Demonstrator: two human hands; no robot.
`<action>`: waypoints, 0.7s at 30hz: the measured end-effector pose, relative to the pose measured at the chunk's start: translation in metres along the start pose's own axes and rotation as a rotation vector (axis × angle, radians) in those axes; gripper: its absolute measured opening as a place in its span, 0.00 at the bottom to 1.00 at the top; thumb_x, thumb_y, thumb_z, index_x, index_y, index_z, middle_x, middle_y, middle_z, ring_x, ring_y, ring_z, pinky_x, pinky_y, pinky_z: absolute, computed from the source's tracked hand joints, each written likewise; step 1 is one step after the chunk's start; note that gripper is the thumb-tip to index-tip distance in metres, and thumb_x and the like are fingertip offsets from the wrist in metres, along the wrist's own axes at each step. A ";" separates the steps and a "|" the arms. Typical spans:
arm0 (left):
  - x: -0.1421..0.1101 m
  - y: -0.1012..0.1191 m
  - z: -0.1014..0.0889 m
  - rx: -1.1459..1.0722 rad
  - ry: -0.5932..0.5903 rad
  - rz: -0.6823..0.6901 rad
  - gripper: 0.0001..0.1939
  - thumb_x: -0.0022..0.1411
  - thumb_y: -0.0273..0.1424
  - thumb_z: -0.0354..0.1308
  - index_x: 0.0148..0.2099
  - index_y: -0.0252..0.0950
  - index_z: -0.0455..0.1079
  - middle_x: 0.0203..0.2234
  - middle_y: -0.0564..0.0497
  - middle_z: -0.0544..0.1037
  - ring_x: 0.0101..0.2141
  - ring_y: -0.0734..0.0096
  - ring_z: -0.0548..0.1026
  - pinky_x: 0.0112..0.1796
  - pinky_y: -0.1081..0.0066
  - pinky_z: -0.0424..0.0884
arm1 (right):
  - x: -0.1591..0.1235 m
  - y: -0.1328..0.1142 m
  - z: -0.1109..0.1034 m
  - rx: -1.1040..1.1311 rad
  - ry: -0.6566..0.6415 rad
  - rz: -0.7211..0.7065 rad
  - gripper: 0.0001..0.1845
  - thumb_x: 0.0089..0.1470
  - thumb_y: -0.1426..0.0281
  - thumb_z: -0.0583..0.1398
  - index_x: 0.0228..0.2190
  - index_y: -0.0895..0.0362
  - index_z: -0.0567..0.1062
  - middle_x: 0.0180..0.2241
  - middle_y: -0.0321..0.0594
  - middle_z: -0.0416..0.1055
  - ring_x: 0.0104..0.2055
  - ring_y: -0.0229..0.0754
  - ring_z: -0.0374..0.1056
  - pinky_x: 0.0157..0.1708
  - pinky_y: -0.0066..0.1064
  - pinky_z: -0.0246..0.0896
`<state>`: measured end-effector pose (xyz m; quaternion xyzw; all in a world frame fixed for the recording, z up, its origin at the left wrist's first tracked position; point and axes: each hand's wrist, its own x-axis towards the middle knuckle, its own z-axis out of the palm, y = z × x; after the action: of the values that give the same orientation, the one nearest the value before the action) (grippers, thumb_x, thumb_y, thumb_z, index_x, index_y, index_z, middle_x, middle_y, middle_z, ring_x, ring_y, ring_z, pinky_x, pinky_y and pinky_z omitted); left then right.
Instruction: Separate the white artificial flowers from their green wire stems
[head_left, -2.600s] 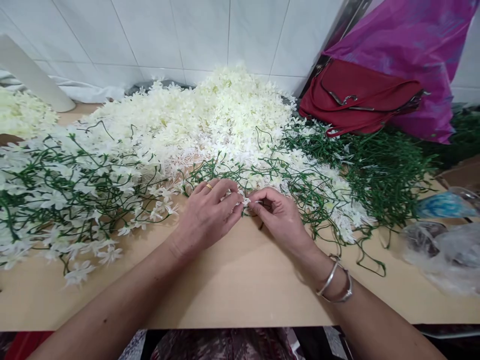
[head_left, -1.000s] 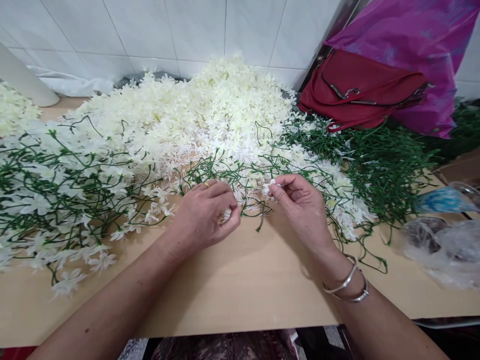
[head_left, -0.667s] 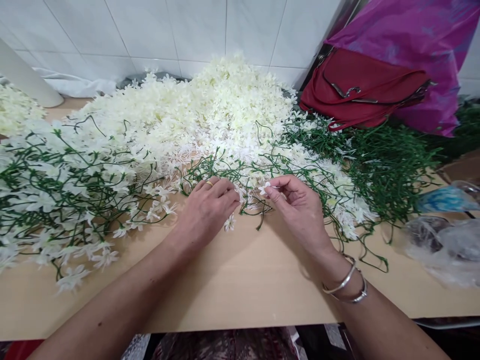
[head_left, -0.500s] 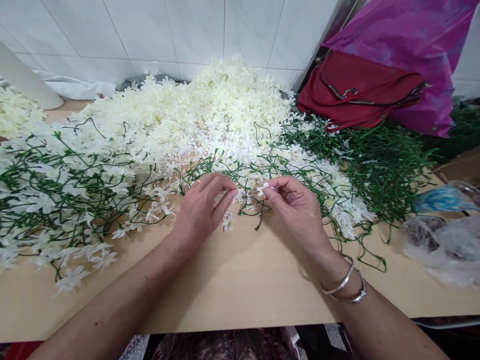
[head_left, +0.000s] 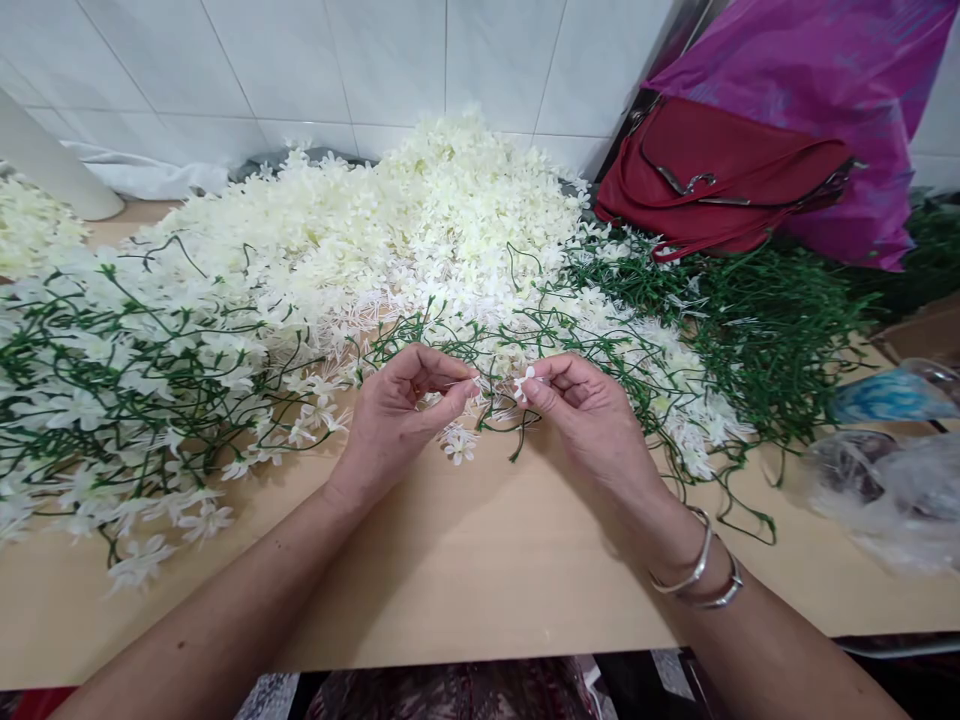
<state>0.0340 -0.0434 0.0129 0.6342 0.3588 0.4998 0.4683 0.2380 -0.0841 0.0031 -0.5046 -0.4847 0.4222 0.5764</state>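
Observation:
My right hand (head_left: pixel 592 415) pinches a small white artificial flower (head_left: pixel 523 384) between thumb and forefinger, its petals facing left. Opposite it, my left hand (head_left: pixel 401 410) is closed in a pinch on a thin white strand (head_left: pixel 475 381), mostly covered by the fingertips. A small gap separates the two hands. Just below my left fingertips, a loose white flower (head_left: pixel 458 445) lies on the table (head_left: pixel 465 570). Green plastic stems (head_left: pixel 517 425) and white blossoms lie behind both hands.
A tall heap of cream blossoms (head_left: pixel 450 200) stands against the tiled wall (head_left: pixel 390 60). Flowers on green stems (head_left: pixel 142 380) pile up at left. To the right are bare green stems (head_left: pixel 772 330), a red handbag (head_left: pixel 735 180), a purple bag (head_left: pixel 862 120) and a clear plastic bag (head_left: pixel 892 490).
My left hand has turned slightly, showing a thin white strand at its fingertips. The flower in my right hand has tilted a little. Both hands stay nearly in place.

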 end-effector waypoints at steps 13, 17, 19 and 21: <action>-0.002 -0.003 -0.005 0.381 -0.140 0.317 0.08 0.63 0.23 0.63 0.44 0.38 0.73 0.34 0.52 0.81 0.33 0.73 0.78 0.37 0.72 0.75 | 0.003 0.002 -0.003 -0.011 0.032 -0.023 0.12 0.55 0.59 0.71 0.34 0.52 0.78 0.29 0.33 0.76 0.31 0.39 0.72 0.35 0.31 0.69; -0.001 -0.008 -0.003 0.543 -0.173 0.501 0.09 0.67 0.25 0.63 0.48 0.37 0.72 0.37 0.50 0.82 0.34 0.72 0.78 0.38 0.71 0.74 | 0.002 0.000 -0.003 -0.007 0.044 -0.028 0.11 0.55 0.61 0.71 0.34 0.52 0.78 0.29 0.33 0.75 0.32 0.39 0.72 0.35 0.30 0.68; 0.003 -0.014 0.000 0.669 -0.123 0.586 0.06 0.71 0.27 0.61 0.49 0.37 0.73 0.40 0.48 0.82 0.38 0.69 0.79 0.41 0.68 0.74 | 0.002 0.000 -0.002 -0.011 0.052 -0.028 0.11 0.54 0.61 0.71 0.33 0.52 0.78 0.29 0.33 0.75 0.31 0.39 0.72 0.35 0.31 0.68; 0.008 -0.019 0.004 0.826 -0.091 0.651 0.06 0.73 0.29 0.59 0.50 0.37 0.74 0.43 0.45 0.82 0.43 0.64 0.79 0.46 0.64 0.74 | 0.003 0.000 -0.002 -0.019 0.053 -0.036 0.11 0.54 0.61 0.71 0.33 0.52 0.78 0.29 0.33 0.75 0.31 0.39 0.72 0.35 0.31 0.68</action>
<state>0.0399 -0.0310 -0.0028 0.8656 0.2896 0.4083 0.0148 0.2407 -0.0817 0.0035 -0.5124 -0.4823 0.3936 0.5915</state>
